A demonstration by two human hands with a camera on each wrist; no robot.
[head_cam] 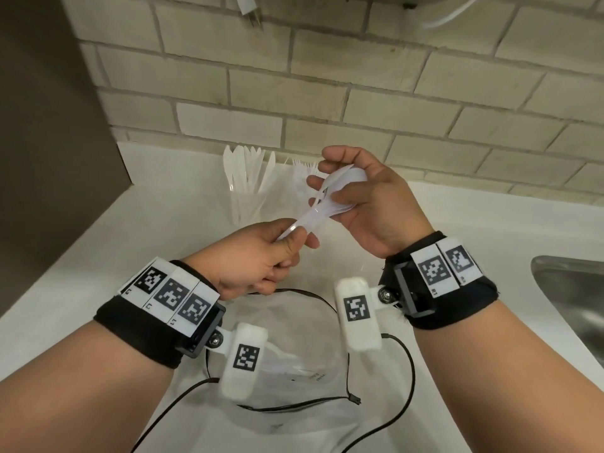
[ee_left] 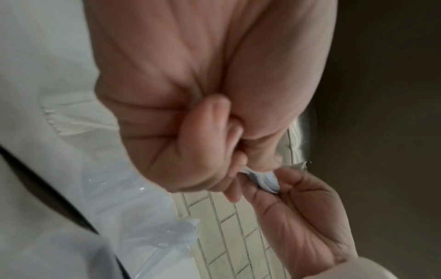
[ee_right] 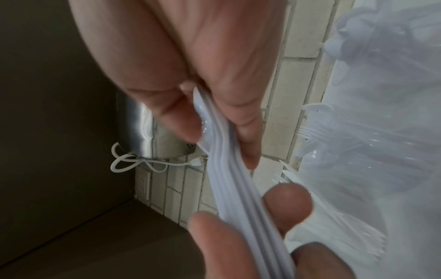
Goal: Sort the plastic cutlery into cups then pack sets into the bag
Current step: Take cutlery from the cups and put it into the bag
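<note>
Above the white counter [head_cam: 163, 223] both hands hold one bundle of white plastic spoons [head_cam: 313, 214]. My left hand [head_cam: 287, 238] pinches the handle ends. My right hand [head_cam: 330, 188] curls round the bowl ends, and the right wrist view shows the stacked spoons [ee_right: 229, 188] between its thumb and fingers. Behind them, a clear cup of knives [head_cam: 245, 178] stands by the wall. A clear cup of forks [head_cam: 302, 170] beside it is partly hidden by the right hand. Below my wrists, a clear bag [head_cam: 294, 322] with a black drawstring lies open, with white cutlery faintly visible inside.
A steel sink [head_cam: 572, 305] is set into the counter at the right. A brown cabinet side [head_cam: 49, 125] closes off the left. The brick-tiled wall [head_cam: 359, 93] runs along the back, with a white plug [head_cam: 251, 11] hanging above.
</note>
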